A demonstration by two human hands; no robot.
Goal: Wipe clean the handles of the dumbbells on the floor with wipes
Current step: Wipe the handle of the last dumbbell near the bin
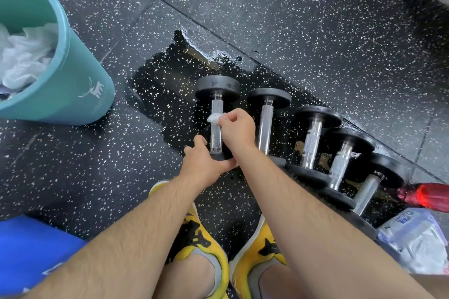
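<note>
Dumbbells (312, 143) between bin (80, 75) and wipe pack (413, 238)

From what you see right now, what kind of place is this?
Most likely a gym: speckled black rubber floor tiles, a row of dumbbells, and the right hand holding a wipe against one handle.

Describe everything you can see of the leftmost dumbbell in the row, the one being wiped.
The leftmost dumbbell has two round black heads, rubber by the look, joined by a silvery knurled metal handle. It lies on a glossy, wet-looking patch of the speckled floor, handle pointing away from the person. The right hand pinches a white wipe against the handle's far half; the left hand grips the near head, hiding most of it.
</note>
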